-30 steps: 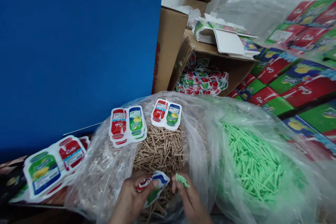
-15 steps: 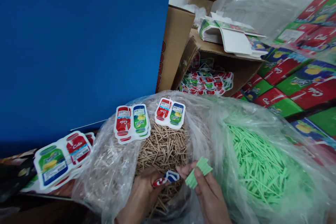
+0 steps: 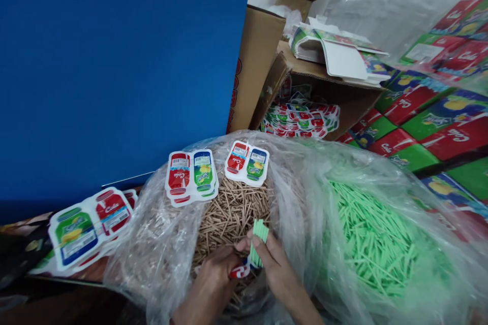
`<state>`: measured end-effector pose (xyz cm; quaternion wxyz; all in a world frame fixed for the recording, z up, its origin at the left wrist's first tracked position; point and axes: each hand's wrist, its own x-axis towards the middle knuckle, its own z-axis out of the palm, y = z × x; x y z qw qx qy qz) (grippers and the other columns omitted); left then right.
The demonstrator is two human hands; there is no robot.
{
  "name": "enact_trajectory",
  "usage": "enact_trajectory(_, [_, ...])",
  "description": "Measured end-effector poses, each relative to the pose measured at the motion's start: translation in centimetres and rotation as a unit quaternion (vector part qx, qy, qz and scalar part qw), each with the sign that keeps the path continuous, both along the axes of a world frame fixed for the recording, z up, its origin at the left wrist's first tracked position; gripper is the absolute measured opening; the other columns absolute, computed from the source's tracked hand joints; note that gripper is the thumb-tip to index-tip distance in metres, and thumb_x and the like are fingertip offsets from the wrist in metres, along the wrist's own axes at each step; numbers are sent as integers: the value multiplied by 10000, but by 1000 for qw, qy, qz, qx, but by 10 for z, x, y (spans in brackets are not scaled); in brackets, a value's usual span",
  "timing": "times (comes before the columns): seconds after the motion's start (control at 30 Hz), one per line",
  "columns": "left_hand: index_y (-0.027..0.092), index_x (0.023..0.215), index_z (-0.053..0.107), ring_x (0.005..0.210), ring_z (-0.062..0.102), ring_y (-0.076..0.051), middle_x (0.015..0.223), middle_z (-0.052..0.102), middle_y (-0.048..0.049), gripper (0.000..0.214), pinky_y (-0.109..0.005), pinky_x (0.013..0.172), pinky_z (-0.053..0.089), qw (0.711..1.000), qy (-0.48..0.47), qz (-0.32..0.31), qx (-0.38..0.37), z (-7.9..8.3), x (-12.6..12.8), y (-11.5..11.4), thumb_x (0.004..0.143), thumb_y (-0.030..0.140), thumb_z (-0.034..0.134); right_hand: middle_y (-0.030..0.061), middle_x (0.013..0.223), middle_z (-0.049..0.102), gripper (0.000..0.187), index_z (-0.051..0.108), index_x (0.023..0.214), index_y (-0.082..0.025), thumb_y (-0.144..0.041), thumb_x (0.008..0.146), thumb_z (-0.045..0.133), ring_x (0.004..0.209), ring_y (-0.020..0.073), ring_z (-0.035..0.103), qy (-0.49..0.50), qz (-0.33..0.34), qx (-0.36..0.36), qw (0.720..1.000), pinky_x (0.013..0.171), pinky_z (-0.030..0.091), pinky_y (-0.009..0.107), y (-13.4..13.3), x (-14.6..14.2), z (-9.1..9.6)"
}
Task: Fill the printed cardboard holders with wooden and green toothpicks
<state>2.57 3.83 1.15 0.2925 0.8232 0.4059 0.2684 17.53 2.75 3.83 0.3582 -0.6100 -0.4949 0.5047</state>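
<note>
1. Background: a blue panel (image 3: 118, 71) fills the left; at right, red, green and blue printed boxes (image 3: 450, 137) stand stacked, partly under clear film.
2. Beyond the work, an open carton (image 3: 353, 96) on its side holds a pile of printed cutouts (image 3: 301, 119).
3. Nearest the hands, brown sticks (image 3: 236, 208) lie in a clear plastic bag (image 3: 148, 244); loose green sticks (image 3: 373, 238) lie to the right. Cola/Sprite cutouts rest on the bag, one group left (image 3: 190, 175), another right (image 3: 247, 162).
4. Compared with half a second ago: the green bundle (image 3: 258, 244), then slanted and apart from the printed piece (image 3: 240, 270), now stands nearly upright against its right end. Hands closer together. Cutouts on the bag unmoved.
5. Left hand (image 3: 213, 279): fingers curled tight around the printed piece, above the brown sticks.
6. Right hand (image 3: 276, 264): thumb and fingers pinch the bundle. Whether its lower end is inside the piece, cannot tell.
</note>
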Motion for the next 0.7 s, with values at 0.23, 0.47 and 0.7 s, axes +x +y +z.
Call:
enact_trajectory(0.23, [148,775,670,584,579,-143,671,673,12,125,-203,544,441,891,-220,72,-392,14,-7,7,683,233,685,75,1176,604,408,632,1022,-219,-515,887,387,1155,225,486,46,39,17,998,1013,322,384,-9,4,0])
enact_trajectory(0.47, [171,742,712,713,613,-171,746,689,-23,84,-225,658,457,950,-161,16,-265,25,-17,15,725,249,686,56,1443,354,472,253,1391,-337,-364,934,365,1277,234,387,41,98,182,978,1034,315,476,-22,15,5])
enact_trajectory(0.7, [153,699,670,656,576,-147,699,657,-3,118,-202,616,434,956,-161,23,-244,24,-26,15,747,261,677,49,1250,576,323,555,1182,-292,-197,909,412,1157,209,512,-111,131,229,958,987,391,373,-18,21,10])
